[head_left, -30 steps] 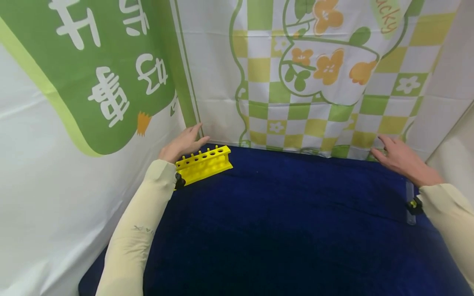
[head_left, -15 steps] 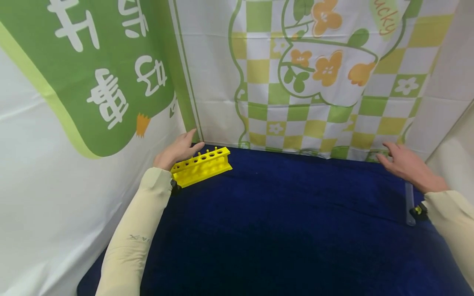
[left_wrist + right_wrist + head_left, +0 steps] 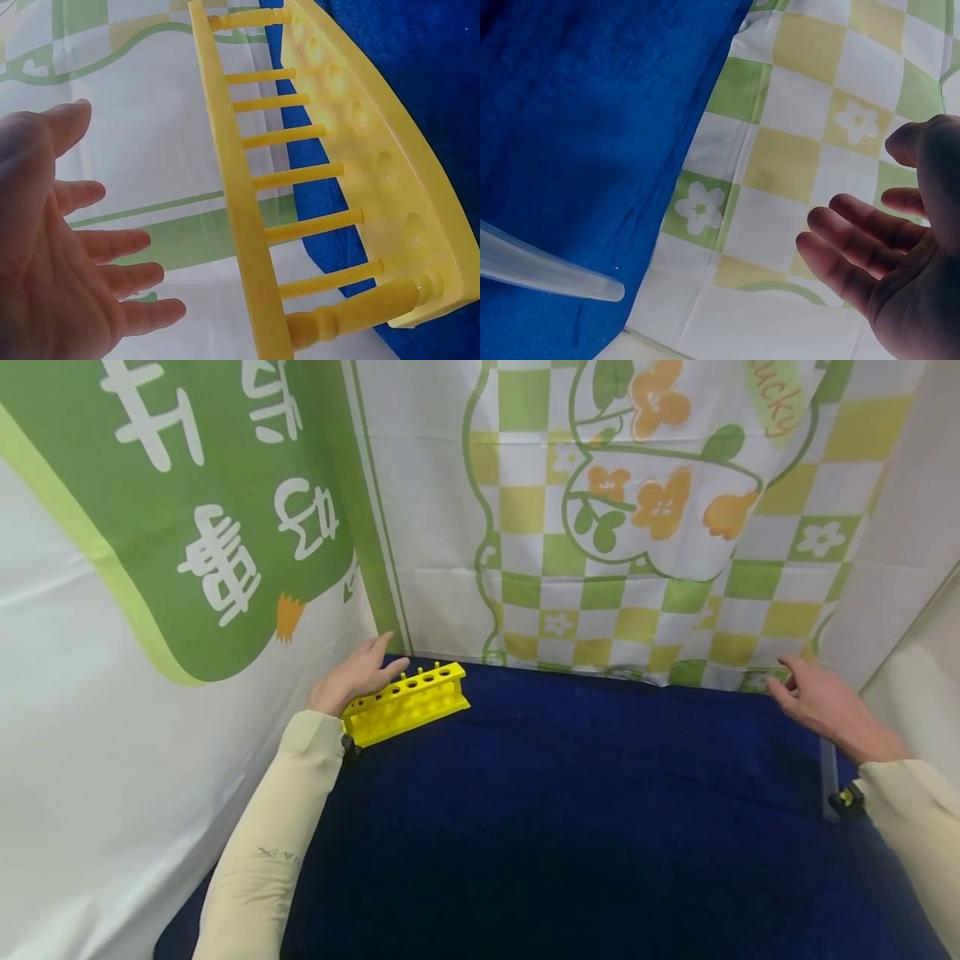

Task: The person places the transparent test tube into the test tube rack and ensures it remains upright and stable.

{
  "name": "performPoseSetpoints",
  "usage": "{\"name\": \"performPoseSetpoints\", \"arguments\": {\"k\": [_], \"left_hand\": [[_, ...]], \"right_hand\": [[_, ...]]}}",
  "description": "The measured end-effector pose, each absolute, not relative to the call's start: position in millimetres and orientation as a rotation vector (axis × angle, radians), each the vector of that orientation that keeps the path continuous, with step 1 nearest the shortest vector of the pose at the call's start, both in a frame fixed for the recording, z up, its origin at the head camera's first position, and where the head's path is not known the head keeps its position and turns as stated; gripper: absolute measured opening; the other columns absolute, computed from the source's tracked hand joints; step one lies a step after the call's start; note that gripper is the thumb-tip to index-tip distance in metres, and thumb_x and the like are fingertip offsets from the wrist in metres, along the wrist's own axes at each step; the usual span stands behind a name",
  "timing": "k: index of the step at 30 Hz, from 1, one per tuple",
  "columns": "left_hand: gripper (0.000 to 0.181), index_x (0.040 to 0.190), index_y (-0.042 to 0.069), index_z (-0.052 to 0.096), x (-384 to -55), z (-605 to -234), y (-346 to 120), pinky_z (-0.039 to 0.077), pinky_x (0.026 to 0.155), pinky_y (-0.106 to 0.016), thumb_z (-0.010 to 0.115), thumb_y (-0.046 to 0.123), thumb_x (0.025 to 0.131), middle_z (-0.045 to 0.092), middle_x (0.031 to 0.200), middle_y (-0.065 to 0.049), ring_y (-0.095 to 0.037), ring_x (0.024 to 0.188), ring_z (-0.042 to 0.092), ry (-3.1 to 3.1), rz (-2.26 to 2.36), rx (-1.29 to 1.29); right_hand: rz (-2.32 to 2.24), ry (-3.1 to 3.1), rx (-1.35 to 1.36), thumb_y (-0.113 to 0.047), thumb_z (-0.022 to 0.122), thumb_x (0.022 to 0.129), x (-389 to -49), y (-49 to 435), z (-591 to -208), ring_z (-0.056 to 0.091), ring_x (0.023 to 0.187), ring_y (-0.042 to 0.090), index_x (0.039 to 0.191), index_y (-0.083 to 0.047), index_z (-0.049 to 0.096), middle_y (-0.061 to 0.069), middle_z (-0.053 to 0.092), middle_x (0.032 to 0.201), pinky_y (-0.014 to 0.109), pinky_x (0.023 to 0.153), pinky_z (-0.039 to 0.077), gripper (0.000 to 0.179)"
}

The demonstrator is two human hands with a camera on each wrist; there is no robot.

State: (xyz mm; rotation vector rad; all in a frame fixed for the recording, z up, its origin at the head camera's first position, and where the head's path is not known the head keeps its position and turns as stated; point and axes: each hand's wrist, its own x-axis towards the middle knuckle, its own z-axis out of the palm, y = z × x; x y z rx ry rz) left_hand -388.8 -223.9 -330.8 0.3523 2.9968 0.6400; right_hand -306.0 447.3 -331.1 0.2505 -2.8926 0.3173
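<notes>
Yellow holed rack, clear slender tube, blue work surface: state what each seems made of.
Yellow holed rack: probably moulded plastic, satin, evenly coloured. Clear slender tube: plastic or glass, can't tell; smooth, see-through. Blue work surface: likely plush cloth, matte, mottled nap.

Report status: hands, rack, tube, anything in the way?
Left hand by rack, right hand by tube; both holding nothing. Rack upright, no tubes in it. Tube lying flat. Left hand hides part of rack from head camera.
</notes>
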Motion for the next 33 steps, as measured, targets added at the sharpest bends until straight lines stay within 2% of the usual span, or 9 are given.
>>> {"name": "performPoseSetpoints", "arguments": {"k": [5, 13, 21, 27, 33], "left_hand": [[0.079, 0.159, 0.012, -0.001, -388, -335, -227, 0.015, 0.119, -0.059, 0.036, 0.054, 0.102, 0.005, 0.164, -0.02, -0.039, 0.151, 0.009, 2.998, 0.644, 0.364], [0.078, 0.159, 0.012, 0.0, -381, -338, -232, 0.015, 0.119, -0.06, 0.038, 0.051, 0.102, 0.006, 0.164, -0.02, -0.04, 0.151, 0.009, 2.993, 0.664, 0.381], [0.082, 0.159, 0.013, -0.002, -376, -340, -235, 0.015, 0.118, -0.06, 0.038, 0.056, 0.101, 0.004, 0.164, -0.02, -0.04, 0.151, 0.008, 2.991, 0.655, 0.33], [0.083, 0.158, 0.011, -0.002, -372, -342, -239, 0.015, 0.118, -0.061, 0.038, 0.055, 0.101, 0.004, 0.164, -0.022, -0.042, 0.15, 0.01, 2.992, 0.636, 0.326], [0.082, 0.158, 0.008, 0.0, -372, -345, -244, 0.015, 0.119, -0.06, 0.037, 0.054, 0.102, 0.006, 0.163, -0.025, -0.043, 0.149, 0.011, 2.997, 0.641, 0.324]], "right_hand": [[0.354, -2.858, 0.225, -0.029, 0.044, 0.102, -304, 451, -336, 0.064, 0.081, 0.046, 0.134, 0.019, 0.038, 0.036, 0.065, 0.099, 0.059, 0.071, 0.047, 0.057], [0.393, -2.867, 0.169, -0.028, 0.041, 0.101, -300, 460, -343, 0.063, 0.077, 0.04, 0.132, 0.017, 0.04, 0.034, 0.064, 0.099, 0.056, 0.067, 0.047, 0.054], [0.398, -2.87, 0.152, -0.029, 0.041, 0.102, -297, 467, -349, 0.063, 0.075, 0.041, 0.127, 0.017, 0.043, 0.037, 0.063, 0.1, 0.053, 0.063, 0.048, 0.052], [0.398, -2.887, 0.143, -0.026, 0.041, 0.101, -293, 472, -352, 0.062, 0.083, 0.049, 0.121, 0.017, 0.047, 0.041, 0.06, 0.105, 0.054, 0.065, 0.048, 0.047], [0.376, -2.919, 0.13, -0.025, 0.043, 0.101, -290, 474, -354, 0.062, 0.083, 0.049, 0.118, 0.016, 0.048, 0.041, 0.06, 0.104, 0.053, 0.064, 0.048, 0.045]]}}
